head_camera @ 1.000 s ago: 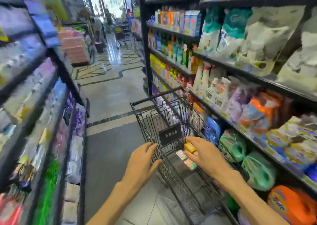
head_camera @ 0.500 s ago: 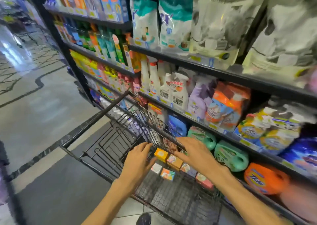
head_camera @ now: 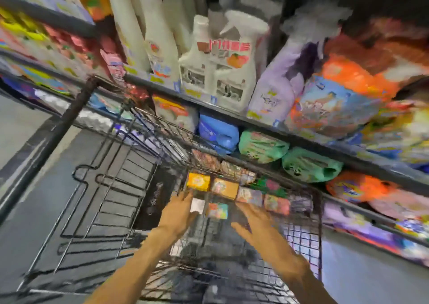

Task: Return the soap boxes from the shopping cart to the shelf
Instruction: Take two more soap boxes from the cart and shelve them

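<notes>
Over the shopping cart (head_camera: 301, 241), left hand (head_camera: 178, 213) and right hand (head_camera: 257, 224), fingers outstretched, empty, above soap boxes (head_camera: 224, 187).

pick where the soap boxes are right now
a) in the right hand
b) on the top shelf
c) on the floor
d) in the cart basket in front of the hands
d: the soap boxes lie inside the wire cart, just beyond the left hand and right hand, neither gripping one.

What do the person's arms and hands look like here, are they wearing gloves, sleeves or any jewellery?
Both arms are bare right down the forearms: no sleeves in view. The left hand and right hand wear no gloves, and no watch or bracelet shows. The picture is too blurred to rule out rings.
</notes>
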A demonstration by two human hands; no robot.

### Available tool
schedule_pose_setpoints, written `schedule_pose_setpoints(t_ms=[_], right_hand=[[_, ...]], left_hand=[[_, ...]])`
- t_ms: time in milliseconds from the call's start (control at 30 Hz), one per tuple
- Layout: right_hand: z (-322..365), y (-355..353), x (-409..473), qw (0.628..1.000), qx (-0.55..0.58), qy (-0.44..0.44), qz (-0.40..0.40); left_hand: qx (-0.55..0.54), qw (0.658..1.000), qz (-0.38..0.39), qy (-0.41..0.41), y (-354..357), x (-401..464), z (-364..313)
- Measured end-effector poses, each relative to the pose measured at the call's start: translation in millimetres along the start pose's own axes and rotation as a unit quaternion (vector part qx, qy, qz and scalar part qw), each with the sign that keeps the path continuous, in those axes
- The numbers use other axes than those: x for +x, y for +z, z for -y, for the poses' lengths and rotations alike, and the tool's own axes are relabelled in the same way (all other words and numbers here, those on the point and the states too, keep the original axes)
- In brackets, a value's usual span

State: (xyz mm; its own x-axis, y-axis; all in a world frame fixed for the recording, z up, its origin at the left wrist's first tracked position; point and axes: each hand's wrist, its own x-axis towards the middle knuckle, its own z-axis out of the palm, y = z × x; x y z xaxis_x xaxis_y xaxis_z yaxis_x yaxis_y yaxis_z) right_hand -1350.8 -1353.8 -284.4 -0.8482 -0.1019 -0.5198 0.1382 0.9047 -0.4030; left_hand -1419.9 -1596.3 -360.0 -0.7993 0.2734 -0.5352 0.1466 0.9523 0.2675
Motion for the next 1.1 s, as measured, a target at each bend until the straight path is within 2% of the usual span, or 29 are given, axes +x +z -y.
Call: schedule_pose_setpoints(t_ms=[100, 200, 267, 433, 567, 800, 967, 1100], right_hand=[[-15, 46, 29, 0.999, 0.034, 0.033, 0.025], [-26, 83, 57, 0.999, 0.023, 0.037, -0.021], [-26, 94, 73, 0.999, 0.003, 0.043, -0.006], [-42, 133, 108, 0.998, 0.008, 0.054, 0.027], [-51, 159, 119, 0.997, 0.04, 0.064, 0.031], [-54, 175, 123, 0.995, 0.076, 0.068, 0.023], [-60, 182, 138, 0.987, 0.088, 0.137, 0.007], [-67, 192, 160, 0.982, 0.071, 0.177, 0.004]], left_hand=[[0.031, 0.999, 0.037, 0.0, 41, 45, 22], [0.031, 0.998, 0.062, -0.012, 80, 87, 42], [0.032, 0.997, 0.075, -0.014, 103, 111, 54], [0.056, 0.994, 0.079, -0.046, 155, 151, 77], [0.073, 0.995, 0.065, -0.036, 183, 164, 90], [0.002, 0.999, 0.041, -0.016, 182, 162, 94], [-0.09, 0.995, 0.044, -0.006, 171, 138, 100], [-0.161, 0.987, 0.004, -0.016, 156, 113, 99]])
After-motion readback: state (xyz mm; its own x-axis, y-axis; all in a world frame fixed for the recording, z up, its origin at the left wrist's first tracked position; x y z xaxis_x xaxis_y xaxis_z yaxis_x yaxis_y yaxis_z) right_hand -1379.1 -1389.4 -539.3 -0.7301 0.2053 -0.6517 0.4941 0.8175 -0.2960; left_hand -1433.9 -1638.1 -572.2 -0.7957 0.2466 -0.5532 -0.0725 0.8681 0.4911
